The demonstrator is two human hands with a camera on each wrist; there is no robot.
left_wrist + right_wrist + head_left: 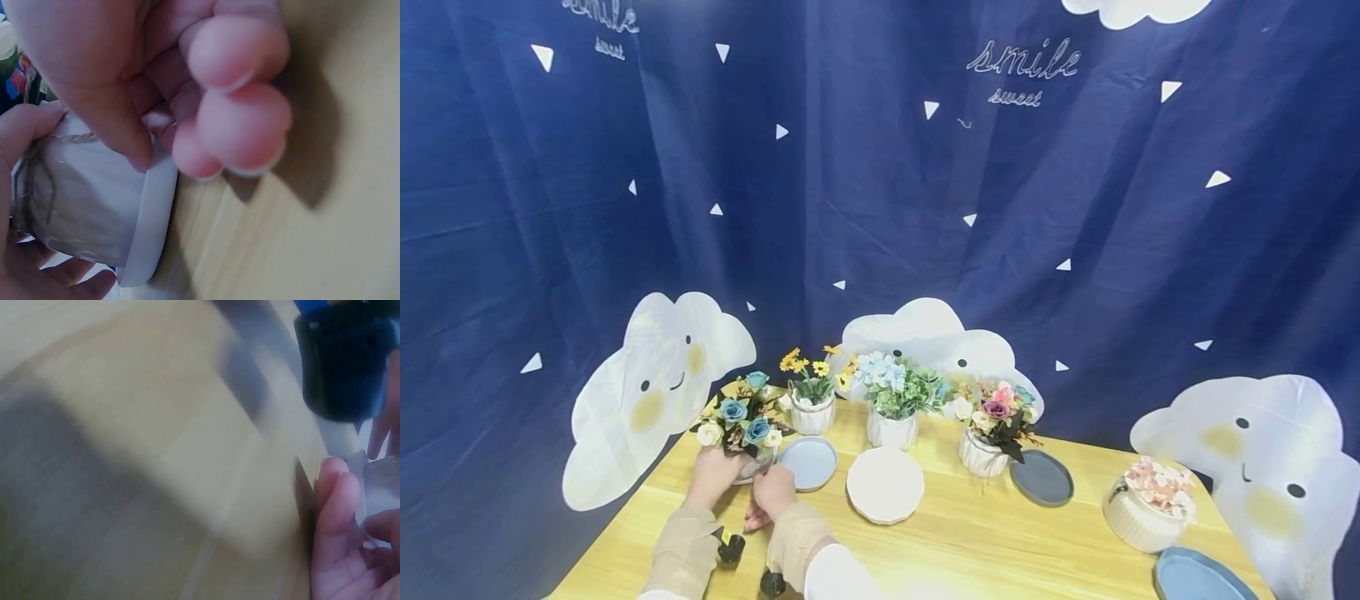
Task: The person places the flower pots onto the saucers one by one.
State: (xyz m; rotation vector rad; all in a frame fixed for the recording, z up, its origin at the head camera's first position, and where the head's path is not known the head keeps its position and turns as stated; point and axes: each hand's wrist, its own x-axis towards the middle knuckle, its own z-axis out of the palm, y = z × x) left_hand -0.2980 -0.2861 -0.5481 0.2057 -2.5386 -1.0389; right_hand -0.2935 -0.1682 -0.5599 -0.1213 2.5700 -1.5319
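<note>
At the table's left end stands a white flowerpot point(94, 200) tied with twine and filled with blue and cream roses point(734, 410). My left hand point(713, 475) is wrapped around the pot's side; its thumb and fingers show at the left edge of the left wrist view. Under the pot is a white saucer point(159, 212). My right hand point(772, 492) is at the saucer's near rim, thumb on the rim and curled fingertips point(344, 494) just outside it, close over the wood. Its palm hides part of the pot in the left wrist view.
Beside the pot lies a light blue plate point(808, 463), then a white scalloped plate point(886, 487). Yellow point(812, 417), pale blue point(892, 432) and mixed point(982, 457) potted flowers line the back. Further right are a dark plate point(1042, 478), a pink-flowered pot point(1142, 518) and a blue plate point(1198, 575).
</note>
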